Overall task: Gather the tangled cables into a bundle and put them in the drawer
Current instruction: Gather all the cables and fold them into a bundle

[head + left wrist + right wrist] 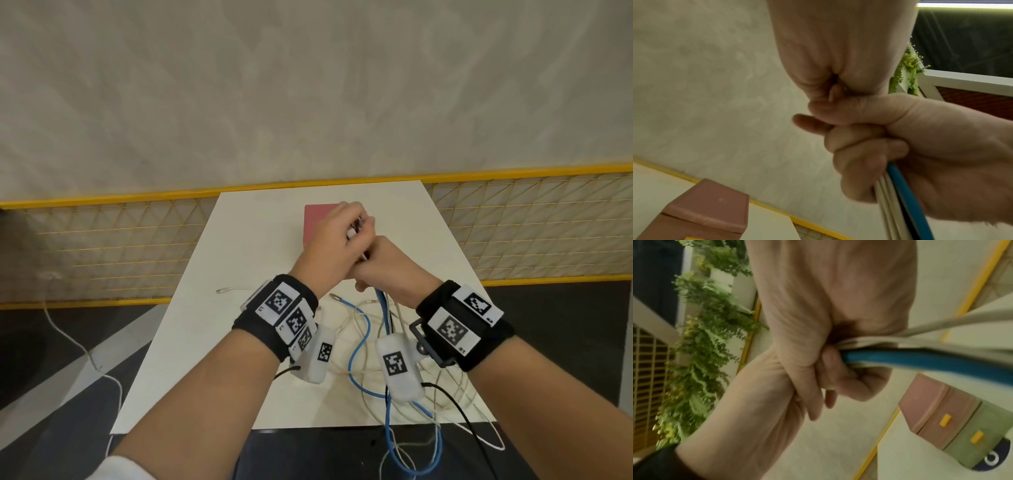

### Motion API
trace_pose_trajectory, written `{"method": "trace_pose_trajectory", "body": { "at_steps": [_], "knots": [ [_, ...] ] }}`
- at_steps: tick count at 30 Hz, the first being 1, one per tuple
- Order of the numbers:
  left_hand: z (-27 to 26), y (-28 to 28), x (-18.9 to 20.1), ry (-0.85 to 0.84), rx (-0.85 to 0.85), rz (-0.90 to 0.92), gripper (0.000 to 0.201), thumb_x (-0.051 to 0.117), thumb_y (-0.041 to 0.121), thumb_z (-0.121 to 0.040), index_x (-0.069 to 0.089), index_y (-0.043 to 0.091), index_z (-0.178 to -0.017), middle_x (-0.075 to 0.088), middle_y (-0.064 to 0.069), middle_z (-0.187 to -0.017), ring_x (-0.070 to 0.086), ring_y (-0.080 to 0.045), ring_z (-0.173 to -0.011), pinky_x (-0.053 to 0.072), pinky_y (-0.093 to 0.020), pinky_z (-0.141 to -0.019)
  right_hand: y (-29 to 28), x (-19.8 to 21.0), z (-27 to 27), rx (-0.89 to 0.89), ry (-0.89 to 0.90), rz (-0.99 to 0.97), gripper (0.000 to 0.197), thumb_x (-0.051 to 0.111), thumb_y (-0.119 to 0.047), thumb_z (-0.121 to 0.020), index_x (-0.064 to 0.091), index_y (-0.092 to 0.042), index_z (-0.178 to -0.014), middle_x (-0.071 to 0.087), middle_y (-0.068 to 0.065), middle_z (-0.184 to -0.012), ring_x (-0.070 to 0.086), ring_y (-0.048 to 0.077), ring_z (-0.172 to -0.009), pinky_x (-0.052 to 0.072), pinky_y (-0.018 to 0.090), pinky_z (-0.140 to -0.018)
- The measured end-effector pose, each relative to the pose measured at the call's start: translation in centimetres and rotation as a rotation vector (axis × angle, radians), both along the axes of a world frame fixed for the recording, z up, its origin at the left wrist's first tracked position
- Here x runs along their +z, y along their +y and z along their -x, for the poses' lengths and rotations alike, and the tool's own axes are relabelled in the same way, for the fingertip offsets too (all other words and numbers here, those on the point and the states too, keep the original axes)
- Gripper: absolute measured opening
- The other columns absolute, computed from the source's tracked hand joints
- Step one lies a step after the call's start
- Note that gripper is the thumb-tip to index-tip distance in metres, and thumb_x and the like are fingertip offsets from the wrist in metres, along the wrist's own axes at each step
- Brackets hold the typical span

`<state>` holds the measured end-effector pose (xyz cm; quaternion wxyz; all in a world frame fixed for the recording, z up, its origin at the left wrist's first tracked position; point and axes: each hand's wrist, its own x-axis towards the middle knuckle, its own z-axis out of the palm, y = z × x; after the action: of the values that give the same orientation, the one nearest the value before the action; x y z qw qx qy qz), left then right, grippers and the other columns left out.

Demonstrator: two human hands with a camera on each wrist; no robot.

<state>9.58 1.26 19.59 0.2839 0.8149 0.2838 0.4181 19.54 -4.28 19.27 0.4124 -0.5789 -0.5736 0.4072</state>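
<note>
Wall [308, 85]: pale, mottled plaster fills the whole far side, with a yellow-framed mesh fence [120, 246] running along its foot.
Table [212, 342]: a white top standing end-on to the person; its far end meets the fence.
Drawer unit [947, 420]: sits at the far end of the table, a pink tier over a green one, each front with a small yellow tab handle. Both fronts look closed from the right wrist view. In the head view only its pink top shows, behind the left hand.
Cables [373, 346]: a loose tangle of cream cords and one blue cord [358, 346] spread over the near right part of the table, with some loops hanging off the near edge. The upper strands rise together into the two hands.
Left hand [337, 240]: raised above the table in front of the drawer unit, fingers curled round the gathered top of the cables; a pale plug end shows in its grip.
Right hand [900, 146]: pressed against the left from below, fist closed round the blue cord and several cream ones, which run out of the bottom of the fist.
Stray cord [233, 290]: one white end lies alone on the table, left of the left wrist, apart from the tangle.
</note>
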Motion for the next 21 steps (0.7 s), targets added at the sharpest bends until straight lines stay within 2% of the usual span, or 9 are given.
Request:
{"method": "trace_pose_trajectory", "body": {
  "at_steps": [3,5,8,11,13,15,17,19,21],
  "knots": [
    [1.4,1.3,0.1,-0.067,0.058,0.31,0.022,0.051,0.022,-0.098,0.055,0.014,-0.078,0.049,0.001,-0.069,0.046,-0.011,-0.061,0.043,-0.029,-0.062,-0.9,-0.3,-0.7,0.102,-0.09,0.013,0.025,0.05,-0.023,-0.097,0.054,-0.021,-0.072,0.044,-0.011,-0.05,0.038,0.003,-0.042,0.041,0.024,-0.043],
    [2.6,2.0,0.1,-0.025,0.011,0.497,0.031,0.046,0.035,-0.102,0.063,0.011,-0.093,0.06,-0.004,-0.081,0.055,-0.012,-0.069,0.049,-0.035,-0.072,-1.1,-0.9,-1.4,0.106,-0.119,0.06,0.03,0.042,-0.031,-0.099,0.047,-0.019,-0.072,0.036,-0.006,-0.055,0.028,0.007,-0.043,0.029,0.024,-0.041],
    [3.7,2.3,0.3,-0.003,0.127,0.241,0.032,0.045,0.038,-0.101,0.064,0.015,-0.111,0.057,0.0,-0.115,0.053,0.003,-0.101,0.043,-0.028,-0.099,-1.1,-1.4,-2.1,0.082,-0.232,0.127,0.03,0.043,-0.031,-0.099,0.044,-0.014,-0.074,0.035,0.0,-0.057,0.026,0.008,-0.042,0.023,0.02,-0.038],
    [3.1,0.7,0.8,0.16,-0.157,-0.129,0.039,0.063,0.043,-0.088,0.059,0.02,-0.119,0.056,0.007,-0.119,0.049,-0.002,-0.115,0.038,-0.023,-0.102,-0.9,-0.8,-1.7,0.137,-0.232,0.15,0.028,0.045,-0.016,-0.097,0.048,-0.018,-0.069,0.045,-0.009,-0.053,0.037,0.001,-0.04,0.03,0.012,-0.041],
    [2.0,-0.5,-0.1,0.484,-0.31,-0.155,0.069,0.072,0.057,-0.076,0.047,0.028,-0.133,0.056,0.008,-0.124,0.051,-0.008,-0.115,0.044,-0.029,-0.098,-0.6,-0.6,-1.7,0.235,-0.234,0.22,0.021,0.045,-0.011,-0.092,0.065,-0.007,-0.087,0.066,0.005,-0.081,0.06,0.013,-0.072,0.044,0.024,-0.063],
    [1.7,-0.7,-1.5,0.651,-0.323,-0.141,0.088,0.075,0.063,-0.068,0.031,0.036,-0.14,0.058,0.004,-0.121,0.057,-0.014,-0.107,0.051,-0.035,-0.087,-0.5,-0.1,-1.7,0.264,-0.364,0.235,0.026,0.044,-0.007,-0.093,0.061,0.003,-0.11,0.063,0.019,-0.108,0.06,0.021,-0.099,0.044,0.028,-0.081],
    [1.9,-0.1,-2.5,0.658,-0.276,-0.115,0.092,0.079,0.056,-0.07,0.024,0.036,-0.142,0.062,0.0,-0.116,0.062,-0.02,-0.1,0.054,-0.039,-0.081,-0.4,0.7,-1.6,0.299,-0.287,0.195,0.017,0.045,-0.001,-0.093,0.059,0.0,-0.103,0.061,0.008,-0.088,0.06,-0.004,-0.076,0.045,0.015,-0.063],
    [2.0,0.4,-2.6,0.666,-0.219,-0.098,0.091,0.079,0.054,-0.071,0.027,0.032,-0.142,0.064,0.0,-0.119,0.063,-0.02,-0.103,0.053,-0.035,-0.083,-0.4,1.2,-1.9,0.295,-0.297,0.095,0.014,0.048,-0.003,-0.093,0.06,-0.01,-0.093,0.058,-0.002,-0.07,0.053,-0.003,-0.052,0.039,0.012,-0.048],
    [2.1,0.9,-2.4,0.685,-0.163,-0.097,0.079,0.073,0.059,-0.073,0.038,0.029,-0.137,0.066,0.004,-0.118,0.063,-0.016,-0.102,0.051,-0.032,-0.081,-0.2,0.8,-3.1,0.31,-0.361,0.067,0.025,0.051,-0.017,-0.096,0.063,-0.032,-0.079,0.056,-0.006,-0.056,0.045,0.004,-0.044,0.04,0.018,-0.047]
  ]
}}
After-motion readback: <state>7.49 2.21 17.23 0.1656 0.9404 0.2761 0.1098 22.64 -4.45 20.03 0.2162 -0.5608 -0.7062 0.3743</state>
